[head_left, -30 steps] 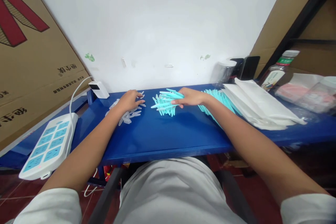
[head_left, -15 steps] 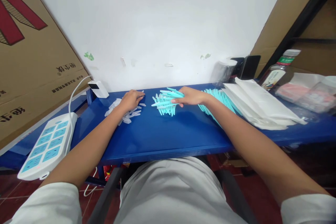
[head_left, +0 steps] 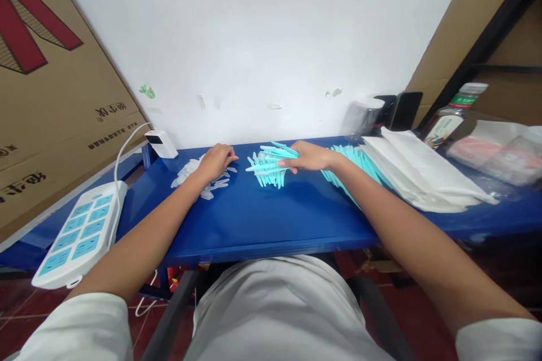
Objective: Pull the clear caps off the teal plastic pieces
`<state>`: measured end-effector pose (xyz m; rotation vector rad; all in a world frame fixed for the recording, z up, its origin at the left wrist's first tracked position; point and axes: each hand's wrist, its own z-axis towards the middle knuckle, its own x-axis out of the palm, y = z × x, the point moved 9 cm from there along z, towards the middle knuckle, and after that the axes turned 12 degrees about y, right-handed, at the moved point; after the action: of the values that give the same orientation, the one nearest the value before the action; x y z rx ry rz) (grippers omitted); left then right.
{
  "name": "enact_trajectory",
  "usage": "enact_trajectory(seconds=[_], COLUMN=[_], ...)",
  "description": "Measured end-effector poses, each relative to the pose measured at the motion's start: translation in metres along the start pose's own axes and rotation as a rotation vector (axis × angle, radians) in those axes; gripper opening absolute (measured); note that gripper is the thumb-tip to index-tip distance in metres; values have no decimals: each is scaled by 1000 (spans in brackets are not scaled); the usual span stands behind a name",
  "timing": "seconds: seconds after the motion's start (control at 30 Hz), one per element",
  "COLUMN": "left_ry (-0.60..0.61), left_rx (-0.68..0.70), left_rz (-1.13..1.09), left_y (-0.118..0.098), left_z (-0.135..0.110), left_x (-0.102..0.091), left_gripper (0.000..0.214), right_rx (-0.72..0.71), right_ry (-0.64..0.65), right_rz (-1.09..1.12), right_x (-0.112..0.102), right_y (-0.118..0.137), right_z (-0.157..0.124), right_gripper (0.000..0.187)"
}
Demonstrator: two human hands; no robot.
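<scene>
My right hand (head_left: 310,156) is closed around a fanned bunch of slim teal plastic sticks (head_left: 279,152), their tips pointing left. Just below the bunch lies a small pile of the same sticks (head_left: 270,179) on the blue table (head_left: 271,223). A larger row of teal sticks (head_left: 350,159) lies to the right, partly hidden behind my right forearm. My left hand (head_left: 215,162) is over a heap of small translucent whitish pieces (head_left: 186,171), thumb and fingertips pinched together. Whatever is between those fingertips is too small to make out.
White paper-like sheets (head_left: 423,172) lie on the right, near a bottle (head_left: 444,121), a clear jar (head_left: 365,118) and bags with pink contents (head_left: 478,144). On the left are a power strip (head_left: 78,237), a small white device (head_left: 161,144) and a big cardboard box (head_left: 63,101).
My left hand has lifted slightly off the translucent pieces, its fingers drawn into a pinch. My right hand keeps its hold on the teal sticks, nearly unmoved. The view has shifted slightly.
</scene>
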<state>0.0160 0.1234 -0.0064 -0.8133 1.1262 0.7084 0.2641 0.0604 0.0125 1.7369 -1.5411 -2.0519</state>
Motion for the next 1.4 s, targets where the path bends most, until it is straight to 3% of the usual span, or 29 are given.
enact_trajectory(seconds=[0.23,0.43,0.7,1.0,1.4], left_ry=[-128,-54,2,-60,-23], left_rx=[0,-49,41,12,-12], left_rz=[-569,-997,-940,-877,-1014], left_y=[-25,-46,-60,-72,-75], left_z=[-6,-9,-13,-17,-17], left_x=[-9,0,-2,-6,10], left_gripper=[43,53,59,47,44], right_rx=[3,-12,-16,-30,-73], right_ry=[-31,-44,-47,-41,-35], right_rz=[1,15,-3,-13,-11], right_x=[-4,-5,-6,-3,3], right_y=[-1,0,0,5,17], right_z=[0,0,0,-1,1], right_gripper=[55,55,55,52,49])
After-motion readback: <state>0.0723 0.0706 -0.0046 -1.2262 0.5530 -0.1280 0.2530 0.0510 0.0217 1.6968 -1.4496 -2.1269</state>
